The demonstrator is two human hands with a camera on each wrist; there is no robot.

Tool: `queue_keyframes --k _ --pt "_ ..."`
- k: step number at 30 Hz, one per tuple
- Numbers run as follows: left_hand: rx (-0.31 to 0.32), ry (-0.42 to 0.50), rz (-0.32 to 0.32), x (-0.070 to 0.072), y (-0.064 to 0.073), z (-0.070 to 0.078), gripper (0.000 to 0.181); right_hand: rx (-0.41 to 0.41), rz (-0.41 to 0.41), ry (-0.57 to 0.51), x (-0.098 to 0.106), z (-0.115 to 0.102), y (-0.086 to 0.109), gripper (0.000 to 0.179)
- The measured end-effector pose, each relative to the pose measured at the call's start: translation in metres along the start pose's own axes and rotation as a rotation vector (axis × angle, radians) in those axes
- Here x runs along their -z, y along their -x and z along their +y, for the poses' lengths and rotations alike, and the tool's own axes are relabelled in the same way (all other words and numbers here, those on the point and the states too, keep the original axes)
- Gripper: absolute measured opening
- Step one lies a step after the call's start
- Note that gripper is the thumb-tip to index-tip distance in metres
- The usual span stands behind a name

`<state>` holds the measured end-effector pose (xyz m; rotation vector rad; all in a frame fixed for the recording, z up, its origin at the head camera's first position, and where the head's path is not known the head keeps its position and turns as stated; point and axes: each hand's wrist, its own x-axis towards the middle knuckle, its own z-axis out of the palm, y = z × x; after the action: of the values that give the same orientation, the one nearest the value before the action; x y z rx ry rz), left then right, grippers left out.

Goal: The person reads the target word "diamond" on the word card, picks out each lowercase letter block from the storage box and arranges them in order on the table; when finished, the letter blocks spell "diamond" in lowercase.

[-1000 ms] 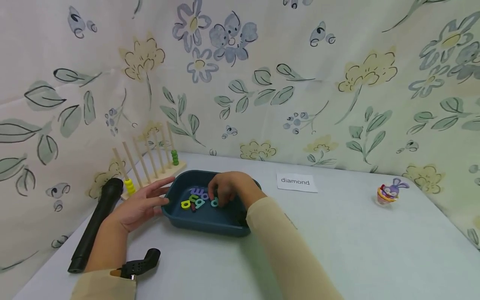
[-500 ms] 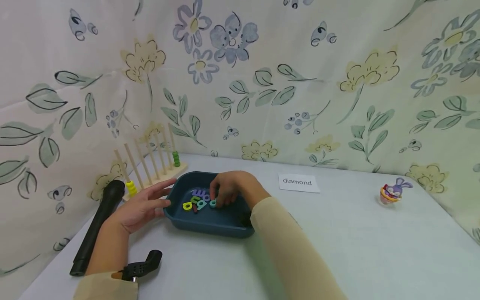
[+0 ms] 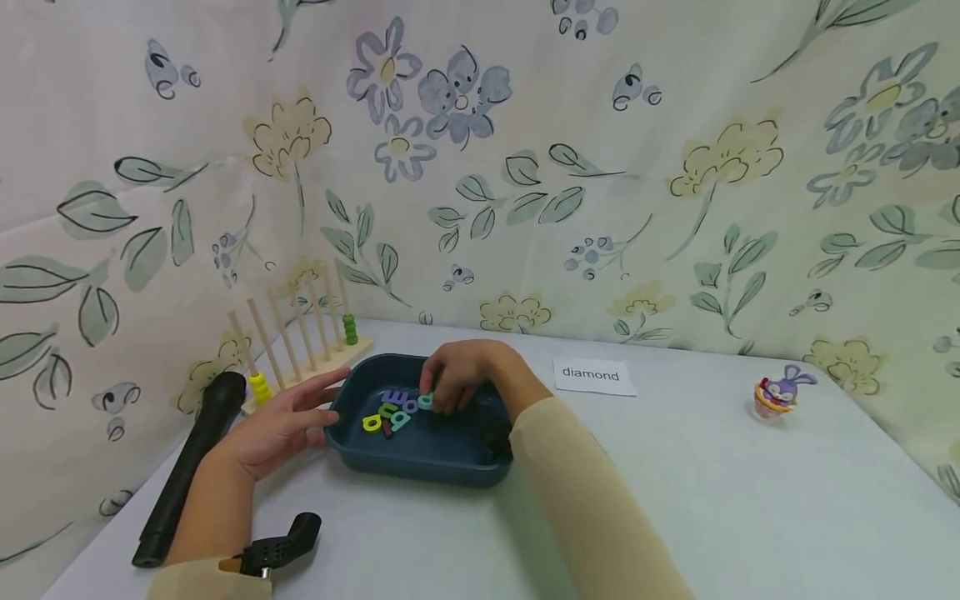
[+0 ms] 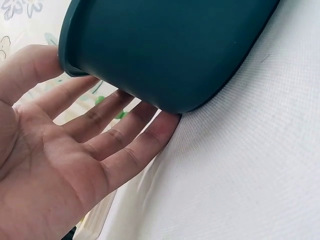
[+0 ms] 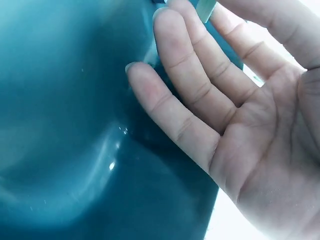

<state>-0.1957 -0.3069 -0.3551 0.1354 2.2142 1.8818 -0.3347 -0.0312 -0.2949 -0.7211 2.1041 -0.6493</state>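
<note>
My right hand [image 3: 457,379] reaches into a dark teal tray [image 3: 420,471] and pinches a light teal letter [image 3: 425,402]. In the right wrist view the same letter [image 5: 205,10] shows only partly between thumb and fingers. Left of it on the tray floor lie a purple m [image 3: 395,397], a purple o-like letter [image 3: 409,406], a green n [image 3: 387,410], a teal letter [image 3: 401,421], a yellow letter [image 3: 372,423] and a small dark red piece [image 3: 387,428]. With fingers extended, my left hand [image 3: 281,425] touches the tray's left side; its thumb meets the rim [image 4: 67,62].
Behind my left hand stands a wooden peg rack [image 3: 322,362] with yellow and green beads. A black rod-shaped object [image 3: 187,475] lies at the left. Behind the tray is a card reading "diamond" [image 3: 594,377]; a purple rabbit figure [image 3: 780,392] sits far right.
The teal letter in my right hand has shifted toward the back of the tray, closer beside the purple letters. My left hand stays at the tray's side. The head view has tilted slightly upward.
</note>
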Motion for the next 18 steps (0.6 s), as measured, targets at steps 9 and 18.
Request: queue_keyframes --k 9,18 --pt "-0.014 0.011 -0.020 -0.002 -0.002 -0.003 0.073 0.028 0.030 -0.009 0.008 0.001 0.021 0.021" --pt "-0.018 0.010 -0.021 0.001 0.000 -0.003 0.071 0.063 0.074 -0.011 0.015 -0.004 0.046 0.024"
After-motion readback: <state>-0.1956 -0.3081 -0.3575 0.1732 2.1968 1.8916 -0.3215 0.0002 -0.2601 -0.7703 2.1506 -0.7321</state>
